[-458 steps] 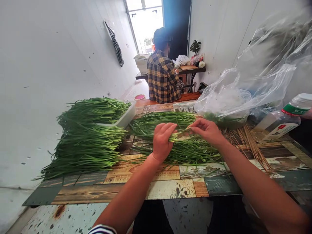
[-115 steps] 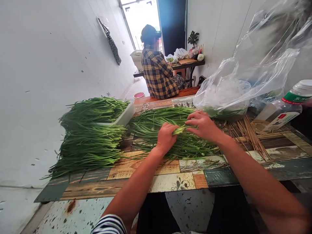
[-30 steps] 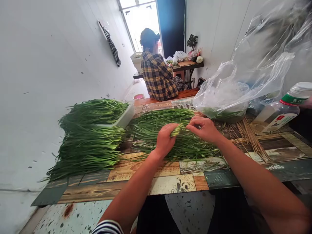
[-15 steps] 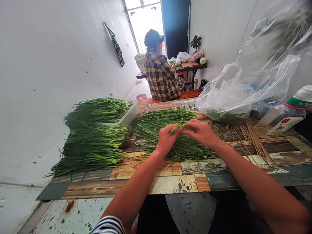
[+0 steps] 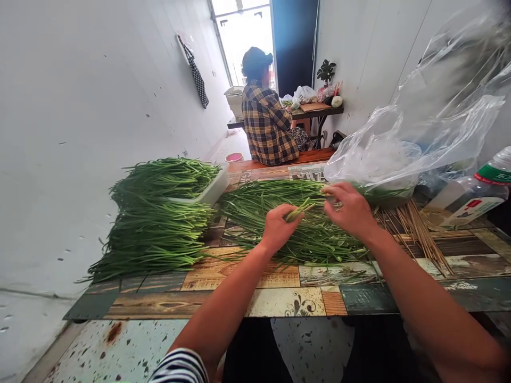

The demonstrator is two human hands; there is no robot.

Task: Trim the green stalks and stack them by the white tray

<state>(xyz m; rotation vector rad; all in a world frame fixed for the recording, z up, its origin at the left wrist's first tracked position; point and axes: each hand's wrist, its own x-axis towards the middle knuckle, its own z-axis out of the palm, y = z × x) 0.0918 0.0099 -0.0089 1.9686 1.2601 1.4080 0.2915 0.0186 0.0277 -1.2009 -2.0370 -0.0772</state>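
My left hand is closed around the pale stem ends of a few garlic chives, which poke out past the thumb. To its right, my right hand hangs apart with thumb and fingers spread, and I see nothing clearly held in it. Beneath both hands a loose heap of garlic chives lies across the table. Further left are neat, stacked chives, some of them in a white plastic tub.
Thin wooden skewers lie on the patchwork-patterned table at right. Behind them are a clear plastic bag over a bowl and a plastic bottle. A person in a plaid shirt sits beyond, facing another table.
My right hand has pulled away from the left, moving right and opening its fingers. The left hand keeps hold of the chives. The view has shifted slightly.
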